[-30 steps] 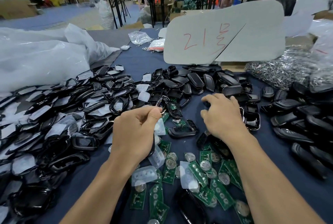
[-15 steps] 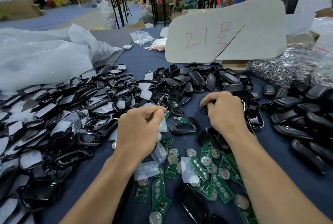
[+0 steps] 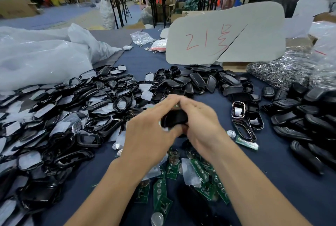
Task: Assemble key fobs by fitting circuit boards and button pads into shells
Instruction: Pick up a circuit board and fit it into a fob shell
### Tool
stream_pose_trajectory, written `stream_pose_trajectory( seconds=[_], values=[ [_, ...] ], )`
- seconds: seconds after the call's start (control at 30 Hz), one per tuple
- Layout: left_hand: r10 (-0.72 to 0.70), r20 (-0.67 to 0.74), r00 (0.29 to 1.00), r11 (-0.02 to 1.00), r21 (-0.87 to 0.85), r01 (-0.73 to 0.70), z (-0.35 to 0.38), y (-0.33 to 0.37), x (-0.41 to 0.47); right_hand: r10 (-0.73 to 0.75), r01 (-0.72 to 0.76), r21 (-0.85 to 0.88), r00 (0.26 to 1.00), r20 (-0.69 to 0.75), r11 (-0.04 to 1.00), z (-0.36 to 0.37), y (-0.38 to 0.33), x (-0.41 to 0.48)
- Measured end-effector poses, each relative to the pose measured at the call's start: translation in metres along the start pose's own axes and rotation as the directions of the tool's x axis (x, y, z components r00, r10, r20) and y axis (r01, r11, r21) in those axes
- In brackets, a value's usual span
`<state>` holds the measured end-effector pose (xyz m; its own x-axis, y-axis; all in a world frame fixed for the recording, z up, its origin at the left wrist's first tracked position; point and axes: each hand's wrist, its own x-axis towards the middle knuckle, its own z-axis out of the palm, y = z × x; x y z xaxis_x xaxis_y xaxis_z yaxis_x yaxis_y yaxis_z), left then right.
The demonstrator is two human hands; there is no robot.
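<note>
Now both hands are holding one black shell at mid-table.
The left hand (image 3: 151,134) and right hand (image 3: 201,124) are touching, fingers curled round a smooth, rounded, glossy shell (image 3: 174,118) held between them just above the cloth (image 3: 272,162); blur is hiding how the fingertips are sitting. Bare dark-blue cloth is lying open right of the right forearm and far, between the white bag (image 3: 36,58) and the card (image 3: 227,34). Flat frames (image 3: 54,116) with pale film are crowding the left edge, domed covers (image 3: 198,80) are heaping far, and matte ribbed backs (image 3: 309,116) are piling right. Thin green boards (image 3: 200,169) with round silver cells and clear pads (image 3: 189,173) are lying near, under the wrists. The grey card, round-cornered, is standing far.
</note>
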<state>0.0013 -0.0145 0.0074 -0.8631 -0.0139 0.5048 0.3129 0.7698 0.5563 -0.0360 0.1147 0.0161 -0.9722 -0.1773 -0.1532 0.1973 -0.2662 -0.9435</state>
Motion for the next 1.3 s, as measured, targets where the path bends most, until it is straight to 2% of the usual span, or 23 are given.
stream_pose_trajectory(
  seconds=[0.07,0.1,0.13,0.17,0.2,0.23,0.27,0.33,0.4,0.47,0.6,0.77,0.9,0.97,1.0,1.07,1.1,1.13,1.2,1.3],
  values=[
    [0.035,-0.048,0.998,0.994,0.102,-0.030,0.003,-0.004,0.000,0.052,-0.051,-0.016,0.998,0.036,0.999,0.002,0.005,0.000],
    [0.017,-0.075,0.997,0.994,0.112,-0.008,0.004,-0.007,0.000,0.015,-0.015,-0.037,1.000,-0.001,0.999,0.000,0.007,0.002],
    [-0.049,-0.092,0.995,0.996,0.074,0.056,0.003,-0.011,0.001,-0.086,0.077,-0.119,0.994,-0.070,0.990,-0.004,0.008,0.004],
    [-0.162,-0.093,0.982,0.987,-0.020,0.161,0.002,-0.013,0.004,-0.232,0.184,-0.284,0.962,-0.144,0.941,-0.009,0.008,0.007],
    [-0.290,-0.075,0.954,0.948,-0.156,0.276,0.000,-0.015,0.007,-0.369,0.249,-0.481,0.913,-0.172,0.841,-0.015,0.007,0.008],
    [-0.396,-0.055,0.917,0.884,-0.293,0.365,-0.001,-0.017,0.011,-0.439,0.257,-0.643,0.888,-0.138,0.721,-0.018,0.007,0.009],
    [-0.473,-0.042,0.880,0.816,-0.399,0.419,-0.001,-0.019,0.013,-0.431,0.231,-0.752,0.899,-0.077,0.617,-0.019,0.008,0.009],
    [-0.583,0.008,0.813,0.662,-0.575,0.480,-0.002,-0.020,0.016,-0.313,0.166,-0.879,0.949,0.020,0.446,-0.017,0.013,0.009],
    [-0.637,0.087,0.766,0.494,-0.717,0.493,-0.003,-0.019,0.018,-0.312,0.137,-0.967,0.948,0.066,0.213,-0.013,0.017,0.009],
    [-0.654,0.128,0.745,0.439,-0.738,0.512,-0.003,-0.018,0.018,-0.334,0.109,-0.992,0.939,0.079,0.071,-0.009,0.017,0.010],
    [-0.648,0.197,0.735,0.405,-0.728,0.552,-0.007,-0.018,0.019,-0.275,0.113,-0.993,0.955,0.113,-0.015,-0.004,0.017,0.009],
    [-0.600,0.311,0.737,0.333,-0.741,0.583,-0.016,-0.024,0.023,-0.158,0.250,-0.968,0.956,0.248,-0.008,-0.006,0.010,0.010],
    [-0.599,0.286,0.748,0.394,-0.708,0.586,-0.018,-0.031,0.021,-0.185,0.266,-0.963,0.946,0.268,-0.036,-0.011,0.006,0.007],
    [-0.596,0.256,0.762,0.433,-0.697,0.572,-0.017,-0.031,0.020,-0.283,0.272,-0.962,0.922,0.263,-0.010,-0.013,0.006,0.006],
    [-0.586,0.246,0.772,0.448,-0.695,0.562,-0.016,-0.031,0.020,-0.358,0.278,-0.958,0.904,0.235,0.073,-0.014,0.006,0.005],
    [-0.537,0.273,0.798,0.452,-0.706,0.545,-0.017,-0.029,0.019,-0.492,0.299,-0.866,0.867,0.072,0.400,-0.014,0.004,0.003],
    [-0.493,0.310,0.813,0.440,-0.717,0.541,-0.018,-0.027,0.019,-0.513,0.313,-0.752,0.858,-0.039,0.580,-0.013,0.003,0.003],
    [-0.443,0.353,0.824,0.427,-0.725,0.540,-0.018,-0.027,0.019,-0.485,0.312,-0.605,0.863,-0.143,0.733,-0.012,0.001,0.004],
    [-0.361,0.401,0.842,0.439,-0.724,0.532,-0.018,-0.027,0.019,-0.353,0.271,-0.313,0.903,-0.245,0.910,-0.010,-0.003,0.005],
    [-0.358,0.371,0.857,0.537,-0.669,0.514,-0.012,-0.025,0.017,-0.194,0.203,0.029,0.960,-0.204,0.979,-0.009,-0.007,0.004]
  ],
)
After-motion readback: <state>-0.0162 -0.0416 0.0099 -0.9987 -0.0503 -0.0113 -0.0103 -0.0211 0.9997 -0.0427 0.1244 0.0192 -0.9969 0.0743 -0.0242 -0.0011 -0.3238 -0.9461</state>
